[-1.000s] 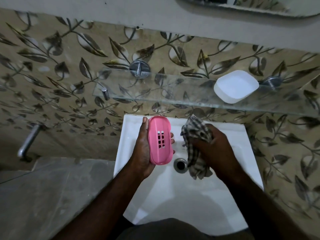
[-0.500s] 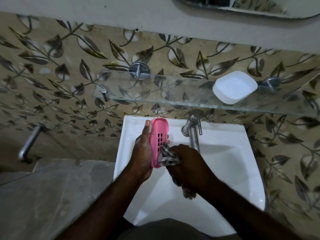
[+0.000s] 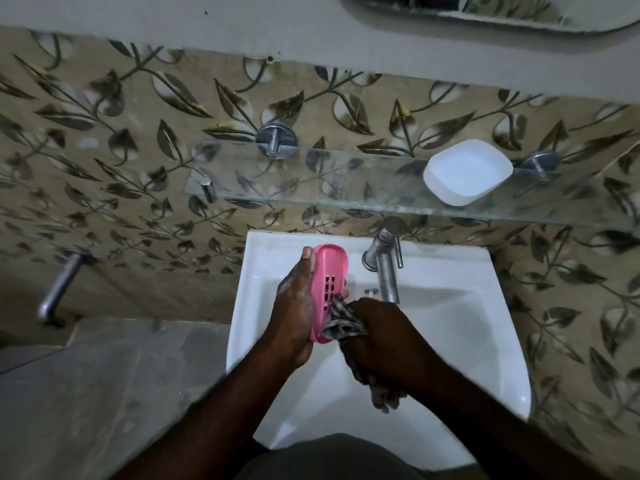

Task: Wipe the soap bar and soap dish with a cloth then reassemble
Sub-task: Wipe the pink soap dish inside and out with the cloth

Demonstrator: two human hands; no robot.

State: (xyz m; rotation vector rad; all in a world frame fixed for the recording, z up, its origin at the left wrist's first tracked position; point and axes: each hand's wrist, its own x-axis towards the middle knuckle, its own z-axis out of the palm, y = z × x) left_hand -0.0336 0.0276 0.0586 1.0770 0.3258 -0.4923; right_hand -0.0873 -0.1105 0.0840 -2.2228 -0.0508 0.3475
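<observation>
My left hand (image 3: pixel 294 306) grips a pink slotted soap-dish insert (image 3: pixel 329 271) on edge above the white sink (image 3: pixel 467 341), thumb along its far rim. In my right hand (image 3: pixel 381 337) I grip a bunched checkered cloth (image 3: pixel 343 323) and press it against the lower inner face of the insert. A loose end of the cloth hangs down below my right wrist. The white dish base (image 3: pixel 467 171) sits on the glass shelf (image 3: pixel 311 181) at the right. No soap bar is visible.
A chrome tap (image 3: pixel 384 265) stands at the back of the sink, just right of the insert. A mirror edge (image 3: pixel 485 15) shows at the top. A metal pipe (image 3: pixel 59 285) sticks out of the leaf-patterned wall at the left, above a grey ledge (image 3: pixel 104 393).
My right hand has brought the cloth left from in front of the tap onto the insert, and now presses it at the insert's lower part. The tap has become visible.
</observation>
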